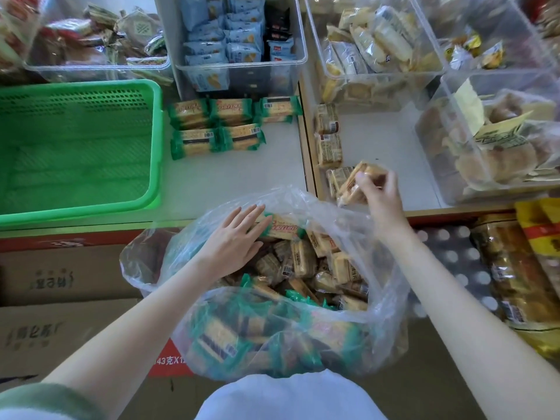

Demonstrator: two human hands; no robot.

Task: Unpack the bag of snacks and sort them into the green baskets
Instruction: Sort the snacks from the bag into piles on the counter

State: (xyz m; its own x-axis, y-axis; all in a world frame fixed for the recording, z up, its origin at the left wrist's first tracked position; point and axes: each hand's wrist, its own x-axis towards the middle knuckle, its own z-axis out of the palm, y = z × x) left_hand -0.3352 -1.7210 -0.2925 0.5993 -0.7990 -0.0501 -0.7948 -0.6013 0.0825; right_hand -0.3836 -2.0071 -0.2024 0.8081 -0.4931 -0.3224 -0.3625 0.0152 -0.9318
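A clear plastic bag (381, 286) full of green-wrapped and brown-wrapped snack packets sits open in front of me. My left hand (233, 244) reaches into the bag's mouth with straight fingers resting on a green-ended cracker packet (283, 227). My right hand (378, 195) holds brown-wrapped packets (353, 184) above the white shelf, beside a short row of brown packets (328, 150). A green basket (75, 147) stands at the left with nothing visible in it. Several green cracker packets (218, 125) lie on the shelf right of it.
Clear bins (242, 65) of packaged snacks line the back, and more clear bins (430, 56) stand at the right. Cardboard boxes (60, 298) sit below the shelf at left. Bagged bread (515, 283) is stacked at lower right. A wooden divider (307, 153) splits the shelf.
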